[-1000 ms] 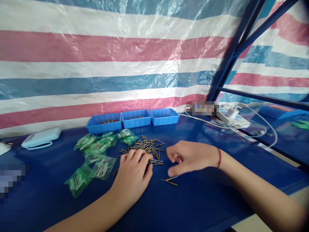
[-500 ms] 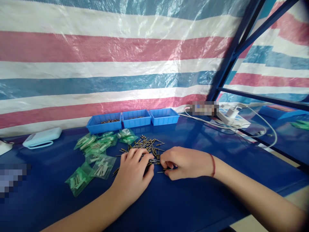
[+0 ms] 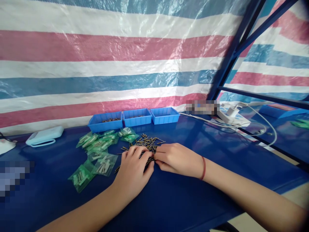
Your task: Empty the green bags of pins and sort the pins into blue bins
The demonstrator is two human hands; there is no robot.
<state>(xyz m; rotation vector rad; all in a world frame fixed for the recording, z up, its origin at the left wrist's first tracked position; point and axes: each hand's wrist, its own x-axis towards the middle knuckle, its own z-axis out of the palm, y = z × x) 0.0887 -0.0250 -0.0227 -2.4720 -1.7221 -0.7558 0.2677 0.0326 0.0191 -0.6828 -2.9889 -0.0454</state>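
Observation:
Thin metal pins with brass-coloured parts point(image 3: 147, 141) lie in a loose pile on the blue table point(image 3: 173, 199). Over the near side of that pile my left hand point(image 3: 135, 162) is curled, with several pins between its thumb and fingers. My right hand point(image 3: 177, 159), a red cord round its wrist, is closed in a pinch against the left fingertips. Its fingertips are mostly hidden, and so is the pin in them. Left of the pile lie several small green-and-clear plastic bags point(image 3: 102, 164) with pale metal pieces inside.
Behind the pile stand three blue bins: the left bin point(image 3: 105, 121) and middle bin point(image 3: 137, 117) hold small parts, beside the right bin point(image 3: 165, 116). A light-blue case point(image 3: 44, 136) lies far left. White cables point(image 3: 272, 129) and a power strip point(image 3: 233, 116) are at the right.
My right hand has moved left to meet my left hand's fingertips, and its fingers have closed together. The loose pin that lay under it no longer shows there. My left hand has barely moved.

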